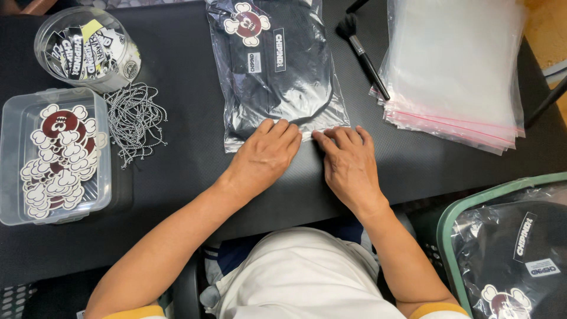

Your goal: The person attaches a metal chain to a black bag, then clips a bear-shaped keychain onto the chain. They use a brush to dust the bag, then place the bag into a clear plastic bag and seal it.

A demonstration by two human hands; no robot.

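Centrally, your left hand (266, 155) and right hand (348, 162) press flat, fingers together, on the near edge of the bagged black garment (277, 65). Flanking it: bead chains (134, 121), sticker tray (18, 171), label tub (85, 50), brush (363, 50), empty bags (455, 71).

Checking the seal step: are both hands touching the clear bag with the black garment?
Touching. The head view shows the fingertips of the left hand and right hand pressed flat on the bottom edge of the clear bag.
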